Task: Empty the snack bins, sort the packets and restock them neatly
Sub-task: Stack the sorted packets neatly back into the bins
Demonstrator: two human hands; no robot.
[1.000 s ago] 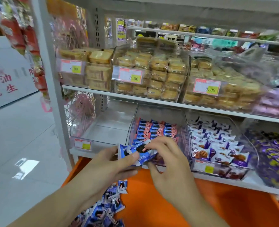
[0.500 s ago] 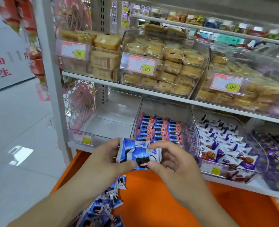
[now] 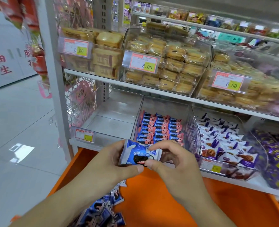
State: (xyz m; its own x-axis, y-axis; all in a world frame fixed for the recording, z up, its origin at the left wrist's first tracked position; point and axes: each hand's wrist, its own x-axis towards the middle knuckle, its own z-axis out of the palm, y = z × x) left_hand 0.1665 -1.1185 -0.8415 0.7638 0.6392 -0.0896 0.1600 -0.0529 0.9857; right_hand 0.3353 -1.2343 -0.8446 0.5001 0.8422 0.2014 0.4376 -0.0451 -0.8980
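A small stack of blue-and-white cookie packets (image 3: 139,155) is held upright between both hands, just in front of the lower shelf. My left hand (image 3: 110,166) grips the stack from the left, its thumb under the front packet. My right hand (image 3: 173,163) pinches the stack's right end between thumb and forefinger. Behind the hands, a clear bin (image 3: 187,112) holds neat rows of blue-and-pink packets (image 3: 160,128). The clear bin (image 3: 112,118) to its left has nothing in it. More loose blue packets (image 3: 102,208) lie in a pile on the orange ledge (image 3: 160,202) below.
To the right, a bin of white-and-purple biscuit packets (image 3: 223,141) and a bin of purple sweets (image 3: 276,154). The upper shelf (image 3: 135,86) carries bins of yellow cakes with 8.00 price tags. A grey shelf upright (image 3: 57,76) stands left, with tiled floor (image 3: 12,128) beyond.
Both hands have lifted the packets slightly and squared them into an upright stack facing me. The view has shifted a little left and closer to the shelf.
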